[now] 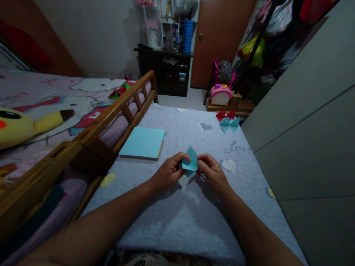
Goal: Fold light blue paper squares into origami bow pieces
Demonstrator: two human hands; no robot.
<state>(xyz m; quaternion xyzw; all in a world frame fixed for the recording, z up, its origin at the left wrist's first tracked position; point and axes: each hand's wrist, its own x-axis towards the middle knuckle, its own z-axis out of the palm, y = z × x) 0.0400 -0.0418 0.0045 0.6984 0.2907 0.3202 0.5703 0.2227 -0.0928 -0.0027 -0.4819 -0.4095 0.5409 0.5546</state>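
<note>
Both hands meet low over the grey blanket [177, 221] that covers the bed, pinching a folded teal paper [191, 161] between them. The left hand [168, 173] closes its fingers [177, 164] on the paper's left edge. The right hand [213, 173] grips the right edge in the same way, thumb and fingertips pressed together with no gap showing. The paper stands up as a small pointed flap, raised just above the blanket rather than lying flat on it. The step in hand looks like a fold being set or a flap being opened partway through shaping the sheet. The exact crease is too small to make out. The next move probably calls for keeping the two edges lined up while the crease is pressed firm, with one hand steadying the paper as the other runs along the fold. A stack of teal paper sheets [142, 142] lies to the left beside the wooden bed rail [122, 105]. Well beyond the hands, several finished folded shapes [228, 120] in red and teal rest near the far edge of the blanket. A grey cabinet front [305, 122] rises along the right.
</note>
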